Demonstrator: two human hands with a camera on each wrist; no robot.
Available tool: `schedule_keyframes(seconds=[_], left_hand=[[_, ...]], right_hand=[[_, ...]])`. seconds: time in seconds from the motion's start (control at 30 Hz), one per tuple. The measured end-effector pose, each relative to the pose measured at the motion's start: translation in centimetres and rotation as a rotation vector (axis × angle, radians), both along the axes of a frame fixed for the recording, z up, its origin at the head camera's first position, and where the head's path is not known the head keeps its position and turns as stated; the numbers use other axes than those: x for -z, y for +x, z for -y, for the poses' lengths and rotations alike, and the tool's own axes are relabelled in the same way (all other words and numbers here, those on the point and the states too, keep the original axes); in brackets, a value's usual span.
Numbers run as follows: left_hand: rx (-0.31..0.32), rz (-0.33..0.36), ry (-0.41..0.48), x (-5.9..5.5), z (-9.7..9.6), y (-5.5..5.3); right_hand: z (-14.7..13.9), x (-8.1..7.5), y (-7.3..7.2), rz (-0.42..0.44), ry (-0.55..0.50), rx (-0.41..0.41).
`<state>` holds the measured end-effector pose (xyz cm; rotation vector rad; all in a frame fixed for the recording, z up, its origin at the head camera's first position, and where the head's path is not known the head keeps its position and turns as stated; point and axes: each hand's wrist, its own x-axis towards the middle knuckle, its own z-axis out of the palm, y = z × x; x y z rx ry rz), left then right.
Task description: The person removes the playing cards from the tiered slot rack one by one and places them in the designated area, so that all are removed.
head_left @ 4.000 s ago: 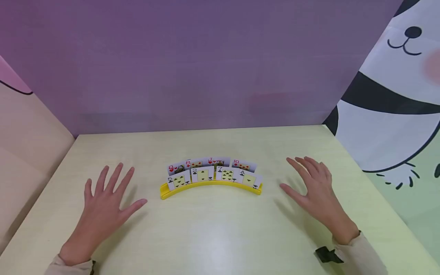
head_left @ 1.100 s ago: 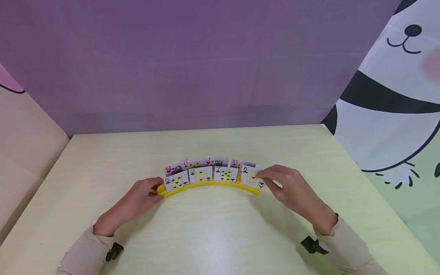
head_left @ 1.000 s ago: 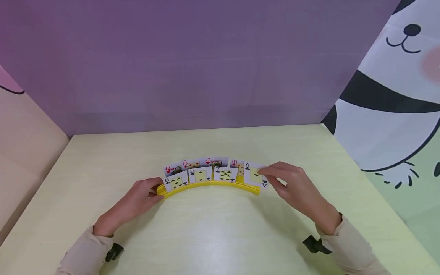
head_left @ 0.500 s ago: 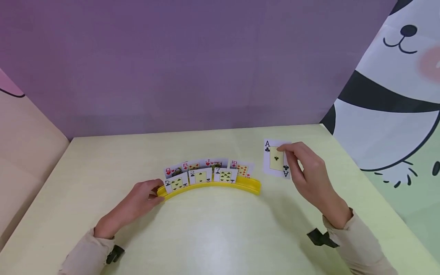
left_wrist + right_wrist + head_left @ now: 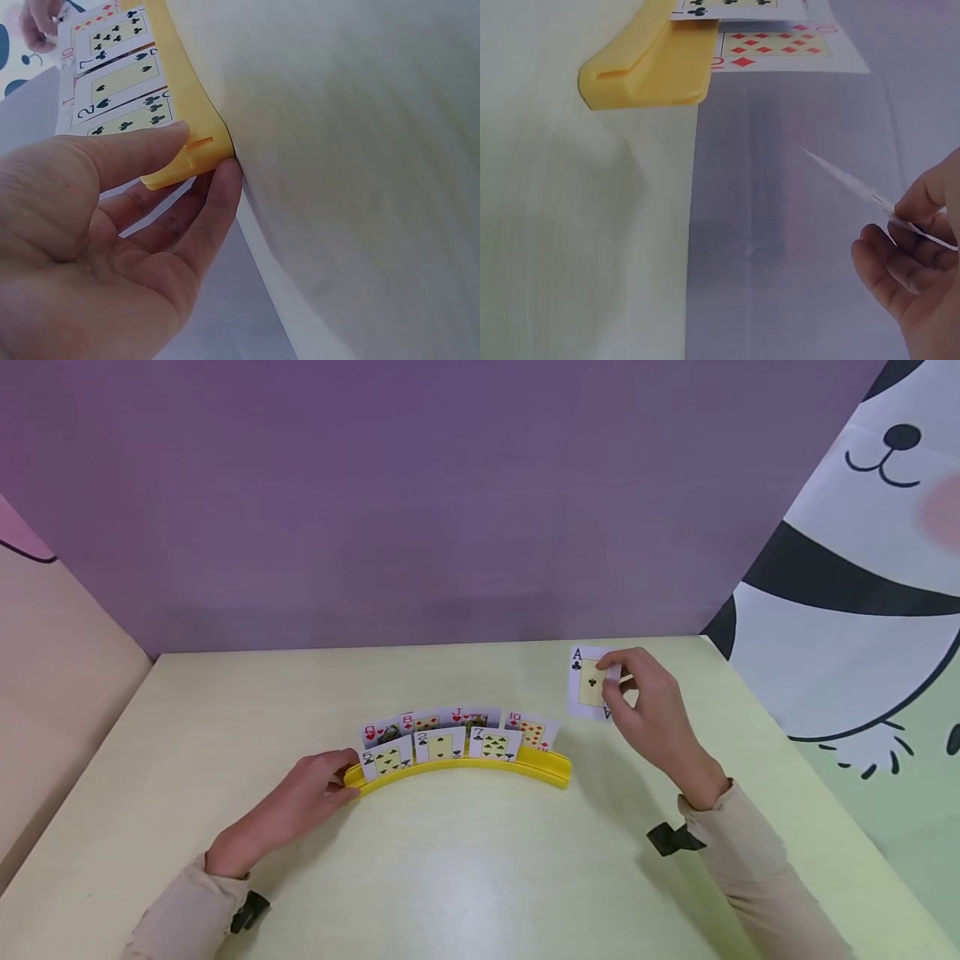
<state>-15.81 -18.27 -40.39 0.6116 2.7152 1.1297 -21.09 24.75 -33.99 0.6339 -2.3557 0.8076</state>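
Note:
A curved yellow card holder (image 5: 542,766) stands mid-table with two rows of playing cards. Its front row has the five of clubs (image 5: 387,760), the two of spades (image 5: 440,746) and the seven of clubs (image 5: 495,744); red cards, among them the ten of diamonds (image 5: 531,730), stand behind. My left hand (image 5: 296,806) grips the holder's left end between thumb and fingers, plain in the left wrist view. Beyond the holder's right end, my right hand (image 5: 651,710) pinches the ace of clubs (image 5: 588,683) by its right edge, raised above the table. The right wrist view shows this card nearly edge-on.
The pale table (image 5: 450,868) reaches back to a purple wall (image 5: 450,510). A panda picture (image 5: 862,568) covers the wall at right, and a light panel (image 5: 67,693) borders the left side.
Both hands came in from beside the holder. The left took hold of its left end; the right drew the ace of clubs out of the front row and carried it up, right and back.

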Motion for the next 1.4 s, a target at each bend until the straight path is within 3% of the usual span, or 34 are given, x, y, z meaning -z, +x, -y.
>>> schedule_keyframes(seconds=[0.47,0.7,0.97,1.17,1.4], left_hand=[[-0.003,-0.006,-0.001,0.1,-0.1,-0.1],[-0.004,0.004,-0.006,0.0,-0.2,-0.1],[-0.011,0.009,-0.002,0.0,0.0,0.1],[-0.005,0.016,0.007,0.0,0.1,0.4],[-0.001,-0.01,0.012,0.1,-0.1,0.3]], right_hand=[[-0.1,2.9,-4.7,0.085,-0.113,0.035],[-0.6,4.3,-5.3,0.205,-0.155,0.099],[-1.2,5.7,-6.2,0.344,-0.181,0.116],[-1.5,6.6,-6.7,0.486,-0.141,0.114],[-2.0,7.3,-6.9,0.525,-0.047,0.102]])
